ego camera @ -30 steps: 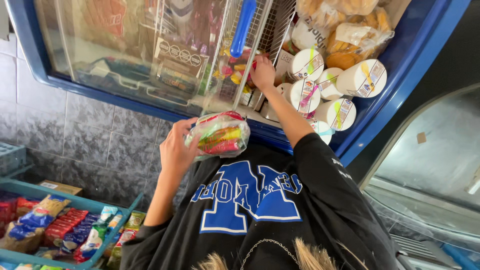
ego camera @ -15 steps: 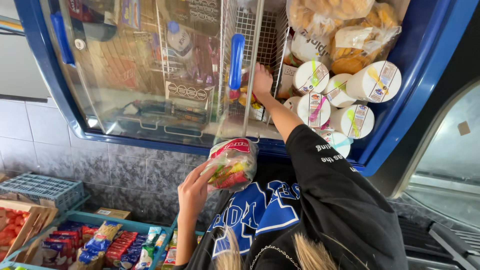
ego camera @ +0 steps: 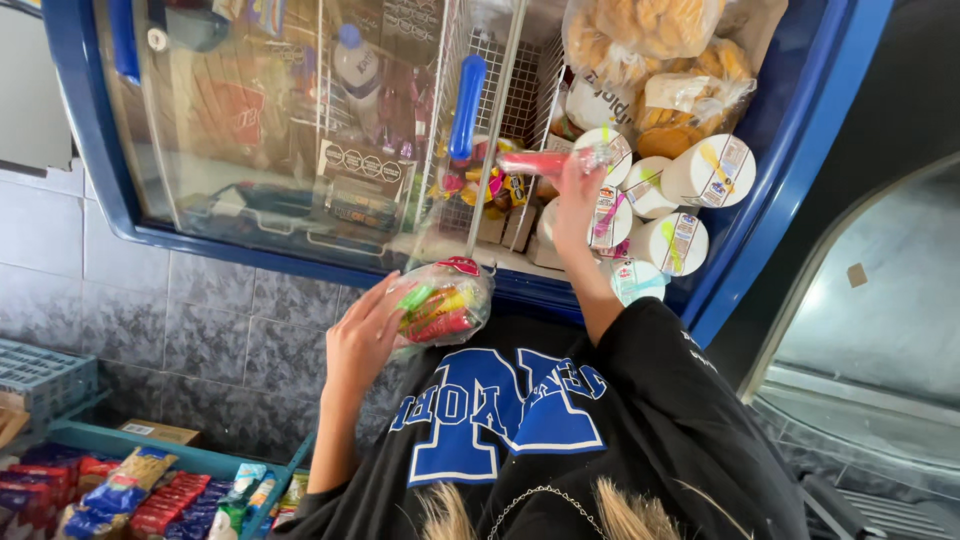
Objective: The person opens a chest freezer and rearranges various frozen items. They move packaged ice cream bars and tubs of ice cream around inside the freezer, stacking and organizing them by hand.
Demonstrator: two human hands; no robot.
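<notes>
**Red ice pop lifted at the freezer; clear bag held below the rim**

Red, tube-shaped ice pop [ego camera: 545, 162] in clear wrap, pinched at one end by the right hand [ego camera: 578, 195]. Fingers closed on it, tube lying roughly level, just above the open side of the blue chest freezer [ego camera: 790, 170]. Its free end points toward the blue handle [ego camera: 466, 106] of the freezer's sliding glass lid [ego camera: 290, 130].

Left hand [ego camera: 362, 335] sits below the freezer's front rim, against the person's black shirt. It cups a clear plastic bag [ego camera: 441, 303] from the side, fingers spread along it, grasping. The bag is stuffed with coloured ice pops: green, yellow, red. A red patch shows at the bag's top. The bag overlaps the freezer's front edge in this view; touching or not, cannot tell.

Inside the freezer, beside the right hand: a cluster of white round tubs [ego camera: 690, 200] with patterned lids, lying on their sides. Above them, bags of golden pastries [ego camera: 650, 50]. A wire basket [ego camera: 510, 90] stands behind the raised ice pop.

Left of the freezer and lower down, a teal crate [ego camera: 150, 445] holds packaged snacks [ego camera: 160, 495]. Grey stone tiles [ego camera: 190, 330] face the wall under the freezer.
</notes>
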